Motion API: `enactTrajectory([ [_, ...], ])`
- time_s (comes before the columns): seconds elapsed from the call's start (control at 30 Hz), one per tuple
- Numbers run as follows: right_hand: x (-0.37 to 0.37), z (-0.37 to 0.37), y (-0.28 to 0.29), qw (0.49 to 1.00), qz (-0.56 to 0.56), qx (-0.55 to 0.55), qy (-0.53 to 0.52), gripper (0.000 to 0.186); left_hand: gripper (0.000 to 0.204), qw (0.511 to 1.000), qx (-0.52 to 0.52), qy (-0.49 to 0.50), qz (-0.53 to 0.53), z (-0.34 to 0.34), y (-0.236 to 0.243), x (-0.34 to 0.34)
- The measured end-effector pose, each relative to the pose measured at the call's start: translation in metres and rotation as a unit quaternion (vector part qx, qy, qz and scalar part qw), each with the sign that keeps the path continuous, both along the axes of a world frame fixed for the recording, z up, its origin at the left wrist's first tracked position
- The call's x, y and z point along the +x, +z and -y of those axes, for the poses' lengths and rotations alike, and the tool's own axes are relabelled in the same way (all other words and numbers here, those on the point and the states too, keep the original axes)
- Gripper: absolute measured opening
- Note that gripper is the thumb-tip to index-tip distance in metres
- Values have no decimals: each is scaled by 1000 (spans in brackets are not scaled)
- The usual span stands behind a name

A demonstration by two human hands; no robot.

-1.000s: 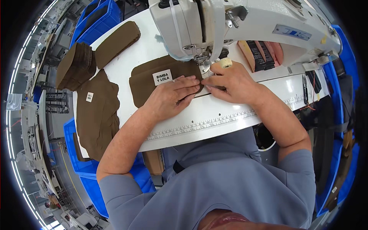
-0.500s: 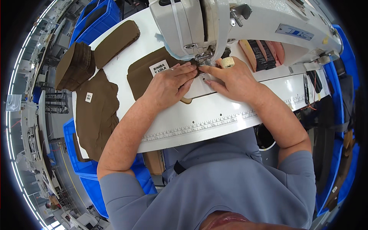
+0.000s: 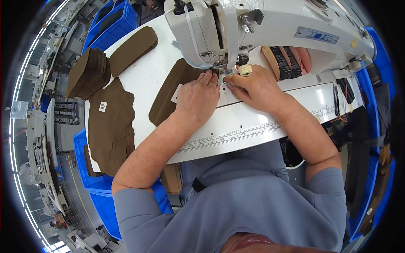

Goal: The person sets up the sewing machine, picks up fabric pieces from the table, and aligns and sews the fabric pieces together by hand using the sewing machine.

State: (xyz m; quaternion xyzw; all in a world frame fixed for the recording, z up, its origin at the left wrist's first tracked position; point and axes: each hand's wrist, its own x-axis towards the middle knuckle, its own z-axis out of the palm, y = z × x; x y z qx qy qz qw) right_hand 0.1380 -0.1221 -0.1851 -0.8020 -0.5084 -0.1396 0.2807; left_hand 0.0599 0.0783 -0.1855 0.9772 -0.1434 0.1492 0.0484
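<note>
A brown fabric piece [image 3: 162,99] lies slanted on the sewing machine's bed, left of the needle. My left hand [image 3: 197,99] rests on it, fingers stretched toward the presser foot [image 3: 222,71], covering most of its white label [image 3: 175,95]. On the other side of the foot is my right hand [image 3: 257,89], its index finger and thumb bent close together at the fabric's edge. What lies between those fingertips is too small to make out. The white sewing machine [image 3: 240,25] arches over both hands, and a cream knob [image 3: 245,70] sits beside my right knuckles.
Left on the white table [image 3: 228,120] are a brown fabric stack [image 3: 86,74], a long brown piece [image 3: 134,50] and a labelled brown pile [image 3: 110,126]. Pink and black pieces [image 3: 287,62] lie under the machine arm. Blue bins [image 3: 112,27] stand around the table.
The fabric has turned, its left part swinging toward me, and its label has gone mostly under my left hand. My left hand has shifted slightly right; the view has tilted a little.
</note>
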Motion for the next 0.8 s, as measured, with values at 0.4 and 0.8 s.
enactTrajectory([
  [0.4, 3, 1, -7, 1000, 4, 25, 3, 15, 45, 998, 53, 40, -8, 17, 8, -5],
  [0.8, 4, 1, -9, 999, -6, 33, 6, 15, 65, 997, 52, 52, 10, 29, -1, -15],
])
